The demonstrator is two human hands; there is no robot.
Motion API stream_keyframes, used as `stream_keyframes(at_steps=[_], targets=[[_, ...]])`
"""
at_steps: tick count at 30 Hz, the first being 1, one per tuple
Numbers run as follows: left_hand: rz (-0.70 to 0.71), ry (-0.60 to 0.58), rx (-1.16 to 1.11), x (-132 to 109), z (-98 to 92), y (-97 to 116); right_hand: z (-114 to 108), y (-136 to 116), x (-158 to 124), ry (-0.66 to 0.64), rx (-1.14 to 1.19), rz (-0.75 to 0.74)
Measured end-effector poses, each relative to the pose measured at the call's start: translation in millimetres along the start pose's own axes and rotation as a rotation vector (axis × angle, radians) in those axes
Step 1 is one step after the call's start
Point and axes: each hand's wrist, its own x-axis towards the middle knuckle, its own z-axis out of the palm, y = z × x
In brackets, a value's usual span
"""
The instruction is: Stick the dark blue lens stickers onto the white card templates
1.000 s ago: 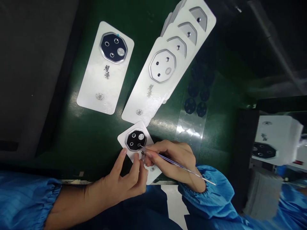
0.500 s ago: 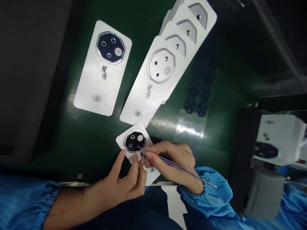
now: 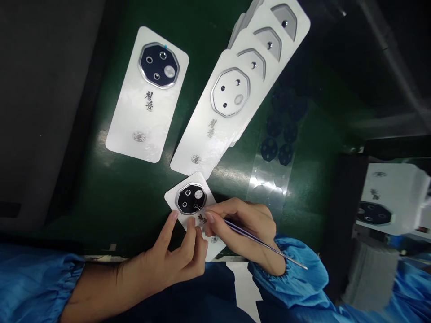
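Observation:
A white phone back cover (image 3: 175, 197) lies near the table's front edge, with a dark octagonal camera lens plate (image 3: 191, 198) set in it. My left hand (image 3: 175, 255) pinches the cover's lower part between thumb and fingers. My right hand (image 3: 242, 229) is closed on thin metal tweezers (image 3: 249, 237). The tweezers' tip touches the lens plate at one of its small holes.
On the green mat (image 3: 111, 193), a finished white cover (image 3: 148, 96) lies at the upper left. A fanned stack of covers without dark plates (image 3: 232, 85) sits centre top. A clear film sheet carrying dark lens plates (image 3: 278, 148) lies right of it. More covers (image 3: 387, 197) are stacked far right.
The hands, the tweezers and the small cover stay in place. Only the view shifts slightly.

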Motion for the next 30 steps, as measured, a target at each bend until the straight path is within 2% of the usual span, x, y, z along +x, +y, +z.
stream_keyframes(at_steps=[5,9,13,17,20,22,27,30], targets=[[-0.001,0.014,-0.004,-0.3,1.7,1.1,-0.5,-2.4,-0.4,0.001,0.007,0.014],[0.013,0.019,-0.029,-0.1,3.1,-0.5,-3.7,-4.3,1.3,-0.077,0.050,-0.020],[0.030,0.043,-0.049,2.2,1.4,-6.3,-5.2,-9.1,3.7,-0.097,0.025,0.007],[-0.062,0.195,-0.303,5.2,-6.1,-11.9,-2.1,-11.5,5.3,-0.082,0.015,0.120],[0.017,0.311,-0.514,9.4,-18.8,-14.6,1.2,-13.6,6.3,-0.028,-0.037,0.232],[0.062,0.315,-0.575,16.1,-29.8,-15.5,3.0,-15.8,7.0,-0.012,-0.042,0.274],[-0.106,0.333,-0.638,47.6,-52.0,-15.9,5.4,-16.9,6.4,0.000,0.038,0.327],[-0.073,0.290,-0.646,66.0,-56.2,-18.9,5.2,-14.6,5.5,0.012,0.048,0.326]])
